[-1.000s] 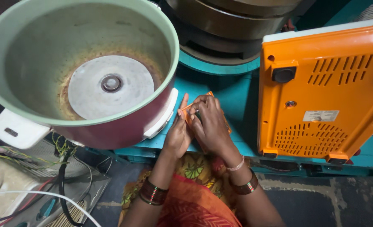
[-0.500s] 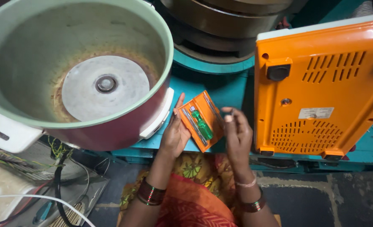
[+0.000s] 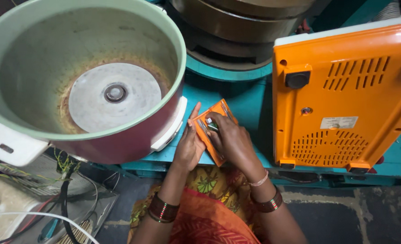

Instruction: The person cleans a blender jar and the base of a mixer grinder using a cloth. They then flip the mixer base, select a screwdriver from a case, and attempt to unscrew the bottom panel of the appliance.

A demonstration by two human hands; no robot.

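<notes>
Orange case (image 3: pixel 215 131), small tools inside, both hands

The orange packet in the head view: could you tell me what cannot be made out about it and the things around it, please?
- Orange packet: the right hand covers most of its contents.
- Left hand: only its back shows, so its hold is unclear.
- Orange appliance: cut off by the right edge.
- Cooker pot: cut off by the left edge.

Cooker pot (image 3: pixel 51 68) dull, stained metal; orange housing (image 3: pixel 345 95) smooth matt plastic; small orange case (image 3: pixel 212 118) probably glossy plastic.
</notes>
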